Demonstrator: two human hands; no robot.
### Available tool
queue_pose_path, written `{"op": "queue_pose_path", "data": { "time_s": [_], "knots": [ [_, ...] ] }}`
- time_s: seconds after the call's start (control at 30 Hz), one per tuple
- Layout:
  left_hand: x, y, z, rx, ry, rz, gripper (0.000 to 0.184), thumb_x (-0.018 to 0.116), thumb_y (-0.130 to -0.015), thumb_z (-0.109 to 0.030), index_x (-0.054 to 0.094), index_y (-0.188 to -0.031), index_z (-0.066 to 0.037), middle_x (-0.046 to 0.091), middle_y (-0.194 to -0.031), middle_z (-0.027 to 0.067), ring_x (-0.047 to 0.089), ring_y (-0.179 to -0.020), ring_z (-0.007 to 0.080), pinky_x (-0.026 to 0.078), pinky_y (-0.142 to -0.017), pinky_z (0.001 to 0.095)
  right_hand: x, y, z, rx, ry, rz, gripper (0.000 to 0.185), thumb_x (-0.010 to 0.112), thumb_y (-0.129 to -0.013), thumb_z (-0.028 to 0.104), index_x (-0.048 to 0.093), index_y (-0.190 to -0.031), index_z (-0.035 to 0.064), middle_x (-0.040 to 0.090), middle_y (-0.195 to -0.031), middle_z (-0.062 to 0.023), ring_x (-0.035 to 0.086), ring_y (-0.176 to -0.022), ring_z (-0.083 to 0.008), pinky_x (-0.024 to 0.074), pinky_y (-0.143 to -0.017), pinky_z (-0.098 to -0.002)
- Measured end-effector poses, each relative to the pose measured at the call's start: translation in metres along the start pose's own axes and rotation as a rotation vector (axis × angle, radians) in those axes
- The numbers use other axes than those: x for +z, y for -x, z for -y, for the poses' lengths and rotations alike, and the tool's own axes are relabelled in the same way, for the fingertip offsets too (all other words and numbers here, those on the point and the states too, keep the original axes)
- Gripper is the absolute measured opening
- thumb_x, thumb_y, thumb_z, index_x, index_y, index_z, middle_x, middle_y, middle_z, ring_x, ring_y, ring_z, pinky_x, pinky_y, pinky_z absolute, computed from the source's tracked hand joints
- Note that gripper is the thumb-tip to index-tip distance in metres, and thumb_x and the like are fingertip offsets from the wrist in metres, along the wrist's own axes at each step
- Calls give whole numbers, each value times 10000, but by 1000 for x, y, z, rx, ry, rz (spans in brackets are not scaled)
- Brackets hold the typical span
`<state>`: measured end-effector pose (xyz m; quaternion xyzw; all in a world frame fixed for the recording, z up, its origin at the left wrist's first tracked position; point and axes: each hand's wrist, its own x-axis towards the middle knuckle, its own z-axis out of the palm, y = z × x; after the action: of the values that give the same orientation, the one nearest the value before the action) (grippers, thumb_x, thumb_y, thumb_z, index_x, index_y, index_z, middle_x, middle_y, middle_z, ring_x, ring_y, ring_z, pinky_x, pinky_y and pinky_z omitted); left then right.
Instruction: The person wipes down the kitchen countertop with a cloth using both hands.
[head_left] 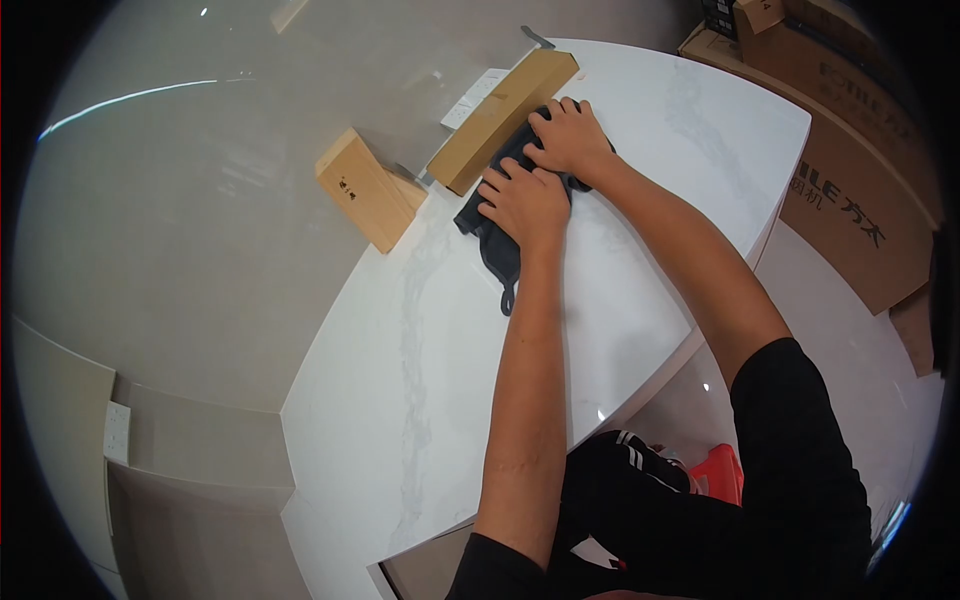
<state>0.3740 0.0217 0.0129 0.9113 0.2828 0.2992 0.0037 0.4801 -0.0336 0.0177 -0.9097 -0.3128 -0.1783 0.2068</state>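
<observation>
A dark grey cloth (497, 252) with a small hanging loop lies folded and bunched on the white marbled countertop (350, 400). My left hand (527, 205) rests on its nearer part, fingers spread over the fabric. Further along, toward the box, my right hand (572, 138) also lies on the cloth with its fingers apart and slightly bent. Both palms face down, and they hide much of the fabric beneath. Just beyond my fingertips is a long brown cardboard box (505, 120), close against the cloth's far edge.
A light wooden block (365, 190) with dark lettering stands by the wall, left of the box. Behind the box is a white socket plate (473, 98). Large printed cardboard cartons (850, 220) stand off the counter's right side. Something red (718, 475) shows below, near my legs.
</observation>
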Motion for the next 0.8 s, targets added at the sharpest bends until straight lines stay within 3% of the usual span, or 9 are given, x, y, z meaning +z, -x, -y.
{"op": "queue_pose_path", "data": {
  "time_s": [0.03, 0.1, 0.33, 0.43, 0.5, 0.57, 0.6, 0.67, 0.8],
  "knots": [
    [4, -2, 0, -1, 1, 8, 475, 468, -890, -305, 563, -1224, 19, 501, -1273, 226, 447, -1204, 381, 326, -1002, 516, 2, -3, 0, 12, 3, -3, 495, 597, -874, 476, 660, -1223, 131, 593, -1287, -139, 492, -1247, -278, 378, -1010, -448],
    [8, -7, 1, 6, -30, -73, 362, 495, -877, -267, 573, -1069, 30, 520, -1177, 220, 469, -1131, 366, 360, -920, 498, 6, -6, -1, 15, 7, -20, 476, 591, -879, 466, 670, -1202, 126, 598, -1275, -137, 497, -1240, -271, 383, -1002, -446],
    [15, -12, 3, -36, -20, -46, 362, 483, -890, -285, 587, -1062, 16, 546, -1138, 202, 483, -1127, 355, 365, -924, 475, 0, -8, 3, -25, 1, 5, 449, 585, -882, 403, 663, -1198, 93, 615, -1222, -139, 551, -1162, -255, 411, -973, -440],
    [12, -12, 2, -5, 43, -106, 385, 481, -899, -294, 592, -1103, 12, 555, -1190, 208, 488, -1146, 350, 364, -950, 457, 11, -1, 0, -119, 57, -109, 473, 586, -876, 378, 628, -1243, 82, 609, -1234, -136, 563, -1143, -268, 419, -969, -444],
    [10, -3, 8, 33, 31, -7, 539, 425, -928, -344, 520, -1317, 16, 483, -1373, 250, 423, -1284, 371, 284, -1092, 463, 21, 10, -5, -144, 91, -215, 484, 574, -879, 370, 605, -1274, 91, 601, -1260, -134, 552, -1158, -280, 416, -981, -452],
    [4, 6, 11, 4, 86, 109, 575, 389, -942, -349, 476, -1396, -7, 411, -1490, 255, 358, -1392, 380, 215, -1169, 484, 19, 22, -9, -159, 46, -165, 463, 531, -894, 353, 611, -1268, 92, 602, -1267, -134, 530, -1189, -302, 393, -1024, -466],
    [3, 13, 15, 0, 96, 79, 575, 389, -942, -349, 476, -1396, -7, 411, -1490, 255, 358, -1392, 380, 215, -1169, 484, 10, 31, -7, -152, 0, -77, 470, 505, -909, 353, 605, -1290, 98, 597, -1304, -156, 517, -1241, -324, 369, -1066, -468],
    [-8, 29, 20, 45, 94, 159, 596, 362, -951, -348, 443, -1443, -23, 369, -1541, 240, 299, -1453, 389, 154, -1210, 497, 12, 49, -8, -142, 0, -106, 491, 461, -942, 374, 581, -1343, 116, 515, -1429, -220, 448, -1355, -365, 299, -1144, -470],
    [-38, 71, 28, 81, 125, 171, 600, 367, -950, -333, 438, -1458, -22, 368, -1548, 237, 294, -1460, 398, 147, -1212, 516, -17, 98, 10, -127, 22, -23, 523, 422, -968, 389, 543, -1405, 129, 451, -1484, -256, 400, -1402, -384, 255, -1175, -475]
  ]
}}
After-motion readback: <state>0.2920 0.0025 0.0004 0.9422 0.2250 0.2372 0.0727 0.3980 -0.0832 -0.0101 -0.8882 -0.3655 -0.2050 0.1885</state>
